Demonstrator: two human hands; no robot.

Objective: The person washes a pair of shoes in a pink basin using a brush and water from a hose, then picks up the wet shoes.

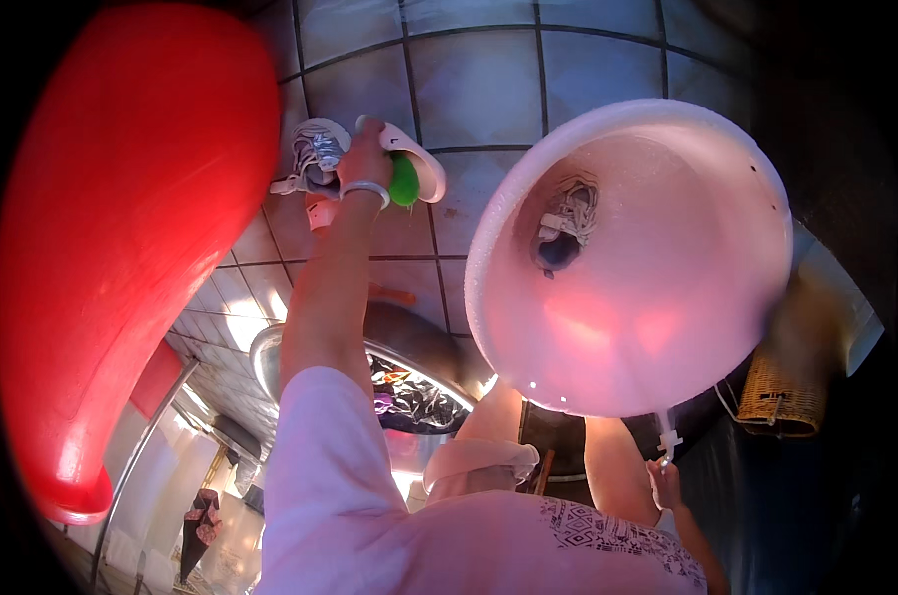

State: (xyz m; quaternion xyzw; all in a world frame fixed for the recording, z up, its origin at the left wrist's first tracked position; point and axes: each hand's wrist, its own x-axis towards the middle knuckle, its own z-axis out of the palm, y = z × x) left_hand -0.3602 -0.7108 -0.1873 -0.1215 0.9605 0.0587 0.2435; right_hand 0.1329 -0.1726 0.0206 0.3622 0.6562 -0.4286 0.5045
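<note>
My left hand (363, 156), with a pale bangle at its wrist, is at the end of a pink slipper-like thing (426, 167); whether its fingers are closed on it is unclear. A wet green thing (403, 181) shows beside this hand. A pale sneaker (318, 152) with silvery laces touches or nearly touches its left side, and another pink piece (321, 213) shows by my forearm. At the lower right my right hand (664, 485) grips a small white fitting (670, 440) under the rim of a big pink basin (627, 405). Inside the basin is another laced sneaker (568, 223).
A large red plastic vessel (136, 149) fills the left side. Below my left forearm stands a metal tub (411, 446) with a dark patterned bundle. A wicker basket (783, 394) is at the right, and tiled floor (478, 82) lies above the hands.
</note>
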